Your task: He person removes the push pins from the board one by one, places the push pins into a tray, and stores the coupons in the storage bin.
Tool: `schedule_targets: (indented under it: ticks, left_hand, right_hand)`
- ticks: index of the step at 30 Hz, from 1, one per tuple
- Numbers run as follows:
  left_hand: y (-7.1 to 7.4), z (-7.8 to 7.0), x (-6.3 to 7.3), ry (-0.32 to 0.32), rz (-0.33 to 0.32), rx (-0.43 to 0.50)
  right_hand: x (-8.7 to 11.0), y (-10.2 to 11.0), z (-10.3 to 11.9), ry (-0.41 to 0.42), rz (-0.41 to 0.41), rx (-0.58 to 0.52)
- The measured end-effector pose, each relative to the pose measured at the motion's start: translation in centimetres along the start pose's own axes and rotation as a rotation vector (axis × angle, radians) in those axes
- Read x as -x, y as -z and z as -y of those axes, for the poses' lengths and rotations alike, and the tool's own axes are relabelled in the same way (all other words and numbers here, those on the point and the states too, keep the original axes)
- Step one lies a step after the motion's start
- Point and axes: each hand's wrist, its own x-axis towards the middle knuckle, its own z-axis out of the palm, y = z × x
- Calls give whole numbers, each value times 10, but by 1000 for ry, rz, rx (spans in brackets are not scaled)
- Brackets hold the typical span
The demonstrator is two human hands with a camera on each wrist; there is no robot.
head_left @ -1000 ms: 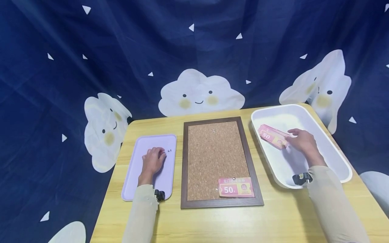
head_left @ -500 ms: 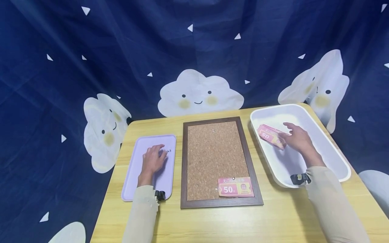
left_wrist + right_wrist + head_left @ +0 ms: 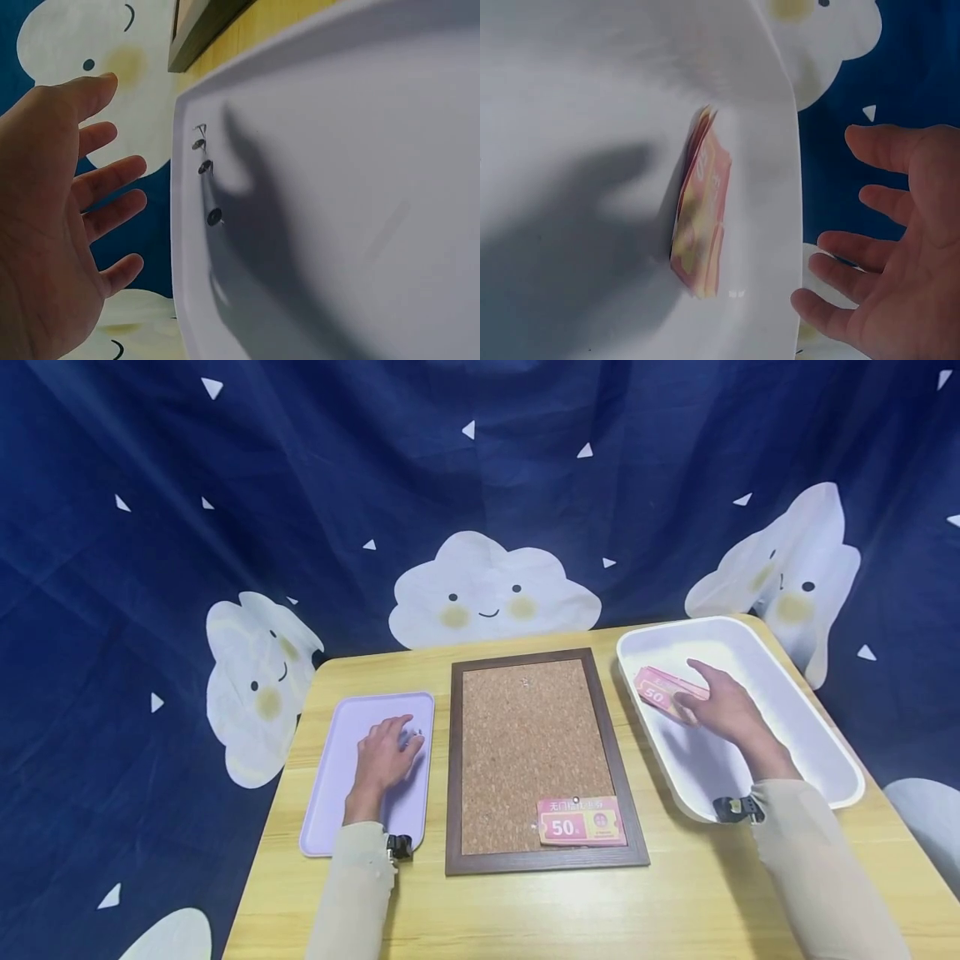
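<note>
My left hand (image 3: 384,756) hovers over the lilac tray (image 3: 322,814), fingers spread and holding nothing. Several metal thumbtacks (image 3: 215,217) lie near one edge of that tray, apart from the fingers in the left wrist view. Over the white bin (image 3: 795,727), my right hand (image 3: 723,706) has its thumb and fingers apart. Below it, a small stack of pink and yellow coupons (image 3: 701,214) marked 50 leans at the bin's side; the hand partly covers it in the head view. Between the hands lies a framed cork board (image 3: 532,735), bearing a similar coupon (image 3: 581,822) at its lower right.
A tack (image 3: 576,799) sits at the top edge of the coupon on the board, and another small pin (image 3: 525,682) is near the board's top. The wooden table (image 3: 525,914) meets a dark blue cloud-patterned curtain (image 3: 337,460) at the back.
My left hand's fingers have spread from a closer curl, and the hand has shifted slightly right. My right hand has let go of the coupons, opened, and moved slightly left above them.
</note>
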Motion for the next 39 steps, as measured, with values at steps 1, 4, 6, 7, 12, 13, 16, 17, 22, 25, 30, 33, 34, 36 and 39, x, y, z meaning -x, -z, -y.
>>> schedule_targets:
  ticks: [1,4,6,7,12,13,16,17,22,25,30,33,34,36,39]
  left_hand:
    - [-1,-1,0,-5,1,-2]
    - [-3,-4,1,-13,3,0]
    - [-4,-6,2,-21,2,5]
    - [-4,-7,2,-27,2,9]
    - [-6,-11,4,-55,14,29]
    - [-6,-12,5,-60,14,29]
    - [-8,-14,6,-70,23,28]
    - [-9,-15,6,-73,22,28]
    - [-9,-18,8,-86,20,32]
    - [-9,-21,9,-92,14,42]
    - [-10,-25,11,-110,12,62]
    - [-12,-27,12,-113,18,67]
    - [-12,-27,12,-116,19,68]
    - [-13,-28,12,-117,23,66]
    - [-15,-28,13,-118,25,62]
  right_hand:
    - [1,-1,1,8,-3,2]
    - [4,-2,6,28,-13,-5]
    - [6,-3,9,32,-19,-11]
    - [7,-3,10,33,-23,-14]
    - [13,-4,15,46,-44,-29]
    - [14,-5,16,50,-45,-30]
    - [16,-7,18,60,-46,-33]
    - [16,-8,19,62,-46,-36]
    - [21,-9,24,73,-61,-54]
    - [23,-10,27,96,-79,-63]
    - [28,-12,31,120,-102,-78]
    - [29,-14,32,131,-114,-91]
    - [30,-15,32,137,-117,-98]
    - [31,-17,33,145,-129,-108]
    - [32,-19,34,166,-146,-128]
